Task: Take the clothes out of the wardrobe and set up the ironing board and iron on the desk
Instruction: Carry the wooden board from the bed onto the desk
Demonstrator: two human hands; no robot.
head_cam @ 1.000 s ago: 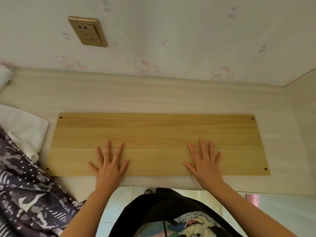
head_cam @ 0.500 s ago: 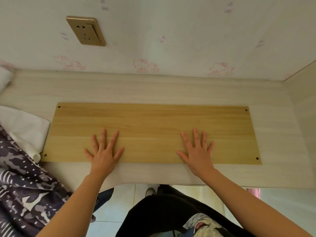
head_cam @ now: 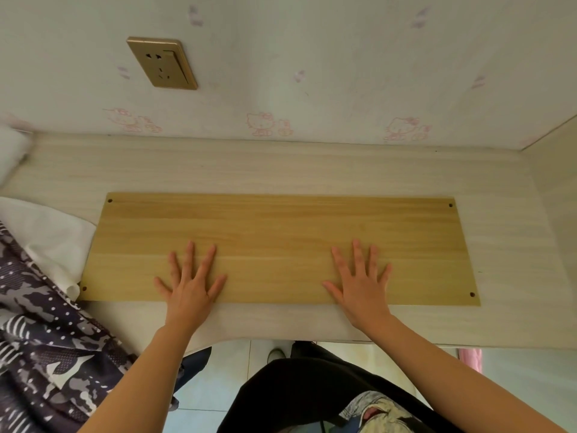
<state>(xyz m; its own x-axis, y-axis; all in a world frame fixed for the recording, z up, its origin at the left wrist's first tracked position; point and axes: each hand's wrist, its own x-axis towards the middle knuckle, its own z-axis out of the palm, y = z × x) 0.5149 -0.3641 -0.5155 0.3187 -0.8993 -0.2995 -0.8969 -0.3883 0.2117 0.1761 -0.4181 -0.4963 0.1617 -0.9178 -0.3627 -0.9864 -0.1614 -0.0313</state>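
A long yellow wooden board (head_cam: 281, 232), with a small hole at each corner, lies flat on the pale desk (head_cam: 281, 170). My left hand (head_cam: 190, 285) rests flat on the board's near edge, left of centre, fingers spread. My right hand (head_cam: 359, 282) lies flat on the near edge right of centre, fingers spread too. Patterned dark clothes (head_cam: 46, 354) and a white garment (head_cam: 53, 239) are heaped on the desk's left end, touching the board's left edge. No iron is in view.
A gold wall socket (head_cam: 162, 62) sits on the wallpapered wall above the desk's left half. A side panel (head_cam: 559, 198) closes the desk on the right. Below the desk's front edge are a tiled floor (head_cam: 218, 385) and my dark clothing.
The board has slid away from me, deeper onto the desk, with both flat hands on its near edge. More bare desk shows in front of the board.
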